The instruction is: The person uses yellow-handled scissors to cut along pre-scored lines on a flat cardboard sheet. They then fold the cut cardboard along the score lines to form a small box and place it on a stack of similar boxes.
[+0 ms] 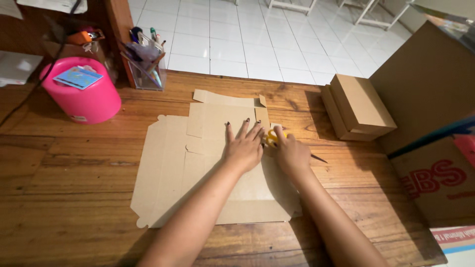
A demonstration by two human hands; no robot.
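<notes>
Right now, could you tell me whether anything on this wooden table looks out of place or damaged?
Nothing stands out. The flat cardboard box blank lies unfolded under the left hand, and the right hand holds yellow-handled scissors at its edge.

The right hand hides most of the scissors; the big box is cut off at right.

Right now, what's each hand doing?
Left hand: open, fingers spread, flat on the flat cardboard box blank.
Right hand: closed on yellow-handled scissors.
</notes>
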